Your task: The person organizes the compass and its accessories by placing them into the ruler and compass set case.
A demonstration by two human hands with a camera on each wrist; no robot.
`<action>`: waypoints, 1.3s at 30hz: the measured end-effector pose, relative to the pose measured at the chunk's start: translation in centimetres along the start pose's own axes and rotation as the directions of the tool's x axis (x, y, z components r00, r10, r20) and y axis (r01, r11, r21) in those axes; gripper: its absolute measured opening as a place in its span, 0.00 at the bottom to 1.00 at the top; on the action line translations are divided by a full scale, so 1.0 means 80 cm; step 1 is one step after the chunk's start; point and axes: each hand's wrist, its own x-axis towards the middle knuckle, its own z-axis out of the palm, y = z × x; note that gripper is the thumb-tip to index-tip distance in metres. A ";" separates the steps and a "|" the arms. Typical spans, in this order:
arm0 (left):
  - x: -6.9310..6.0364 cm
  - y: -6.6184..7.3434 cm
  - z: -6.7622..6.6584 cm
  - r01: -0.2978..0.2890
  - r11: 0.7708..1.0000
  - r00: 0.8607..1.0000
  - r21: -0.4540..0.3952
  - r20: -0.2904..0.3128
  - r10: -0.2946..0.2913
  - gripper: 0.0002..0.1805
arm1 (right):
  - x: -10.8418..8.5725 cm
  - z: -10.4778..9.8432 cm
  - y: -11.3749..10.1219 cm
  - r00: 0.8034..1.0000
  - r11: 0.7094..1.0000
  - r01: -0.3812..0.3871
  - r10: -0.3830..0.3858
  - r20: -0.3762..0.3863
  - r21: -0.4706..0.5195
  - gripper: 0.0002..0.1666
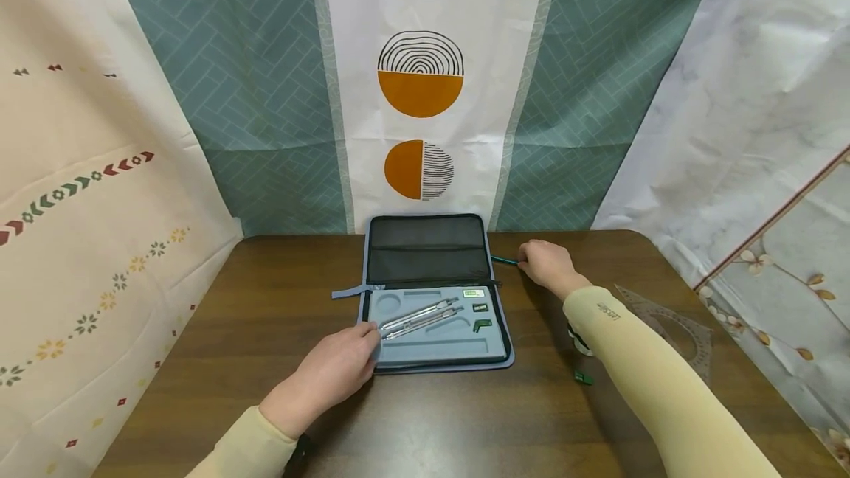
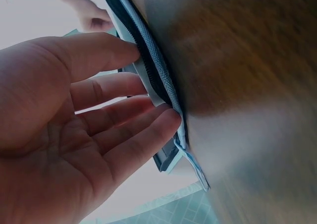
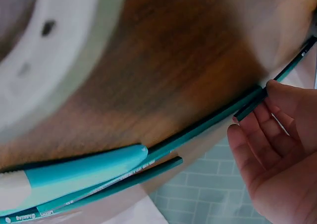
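An unzipped blue-grey drawing-set case [image 1: 438,351] lies spread on the table, dark mesh lid at the back. Two silver compass-like tools [image 1: 420,319] sit in its moulded tray, beside a small white-and-green block [image 1: 473,293] and small dark green pieces [image 1: 482,324]. At the case's left edge is my left hand [image 1: 341,364], its extended fingertips touching the zipped rim [image 2: 161,70]. Right of the lid, my right hand [image 1: 547,265] pinches a dark green pencil [image 3: 252,105] between thumb and fingers; its other end points toward the case.
Further green pencils [image 3: 198,130] and a turquoise-and-white tool [image 3: 89,172] lie near the right hand. A white ring-shaped thing [image 1: 581,347] is partly hidden by the right forearm. A small green piece [image 1: 583,378] and a clear drafting template [image 1: 700,338] lie right. Patterned cloth hangs behind.
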 end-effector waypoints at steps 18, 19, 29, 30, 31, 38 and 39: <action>0.001 0.008 0.006 0.034 0.999 0.999 -0.012 -0.016 -0.035 0.18 | -0.027 -0.044 0.020 0.997 0.998 -0.058 0.059 -0.056 0.032 0.05; 0.000 0.008 0.006 0.041 0.999 0.999 -0.014 -0.022 -0.041 0.18 | -0.030 -0.047 0.020 0.996 0.997 -0.066 0.068 -0.052 0.031 0.06; -0.010 0.009 0.001 0.082 0.995 0.997 -0.049 -0.005 -0.082 0.17 | -0.078 -0.074 0.027 0.989 0.989 -0.110 0.118 -0.087 0.095 0.06; -0.011 0.008 0.000 0.085 0.995 0.996 -0.053 -0.007 -0.085 0.16 | -0.084 -0.074 0.026 0.989 0.990 -0.101 0.111 -0.094 0.103 0.06; -0.011 0.008 0.001 0.087 0.995 0.996 -0.057 -0.010 -0.087 0.16 | -0.089 -0.074 0.023 0.990 0.989 -0.092 0.103 -0.098 0.112 0.05; -0.010 0.007 0.001 0.108 0.988 0.994 -0.108 -0.006 -0.109 0.14 | -0.122 -0.063 -0.006 0.987 0.985 -0.002 0.030 -0.157 0.171 0.04; -0.010 0.007 0.002 0.108 0.988 0.994 -0.112 -0.004 -0.109 0.14 | -0.126 -0.060 -0.012 0.986 0.984 0.013 0.018 -0.168 0.179 0.03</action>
